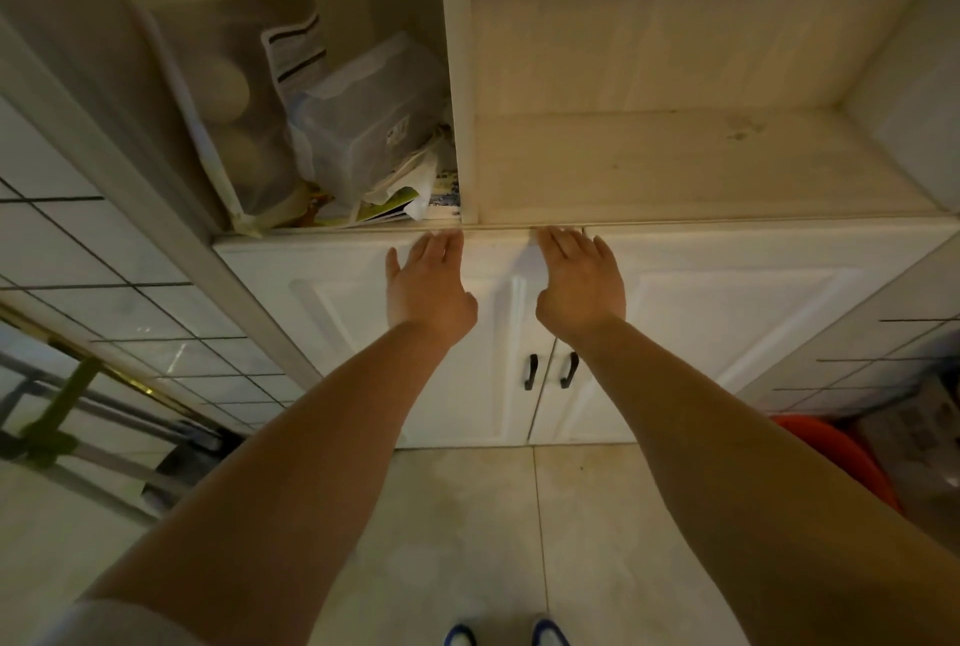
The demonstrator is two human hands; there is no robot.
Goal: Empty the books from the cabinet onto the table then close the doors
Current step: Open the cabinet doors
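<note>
I stand in front of a white cabinet. Its two lower doors, the left door (332, 333) and the right door (727, 313), are shut, with two black handles (550, 371) at the middle seam. My left hand (428, 289) lies flat with straight fingers on the upper part of the left door. On the top of the right door my right hand (582, 282) presses flat too. No books show in the lower part. The open shelf (675, 167) above the right door is bare.
The left upper compartment holds a tall mesh bag of round things (228, 89), a clear plastic box (363, 126) and loose papers (400, 198). An orange tub (841, 458) stands on the floor at right, a metal rack (88, 432) at left. Pale floor tiles lie underfoot.
</note>
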